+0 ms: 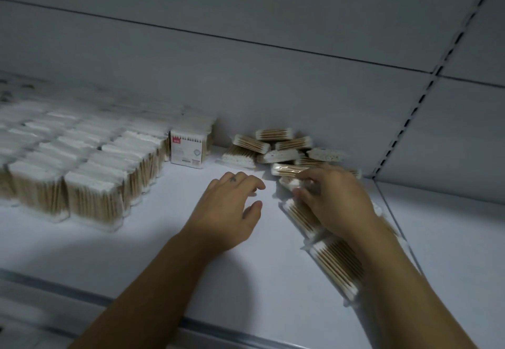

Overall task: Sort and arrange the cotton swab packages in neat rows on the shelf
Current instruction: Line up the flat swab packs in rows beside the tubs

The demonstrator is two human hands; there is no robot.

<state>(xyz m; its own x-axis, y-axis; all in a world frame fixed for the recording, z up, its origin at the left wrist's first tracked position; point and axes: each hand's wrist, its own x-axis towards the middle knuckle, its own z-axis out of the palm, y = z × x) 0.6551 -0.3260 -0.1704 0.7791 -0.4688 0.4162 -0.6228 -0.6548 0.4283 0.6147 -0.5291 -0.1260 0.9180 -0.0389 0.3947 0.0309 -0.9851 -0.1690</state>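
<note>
Upright cotton swab packages (90, 173) stand in neat rows on the left of the white shelf (169, 228). A loose pile of packages (276, 146) lies against the back wall at centre right. More packages (336, 264) lie in a line along the shelf's right side. My right hand (336, 201) grips one package (293, 183) at the near edge of the pile, fingers curled round it. My left hand (232, 209) hovers just above the bare shelf, left of the right hand, fingers loosely bent and holding nothing.
A single package with a red and white label (188, 148) stands at the right end of the rows. The shelf's back panel (273, 80) rises behind the pile. A slotted upright (407, 119) divides off the neighbouring shelf bay on the right.
</note>
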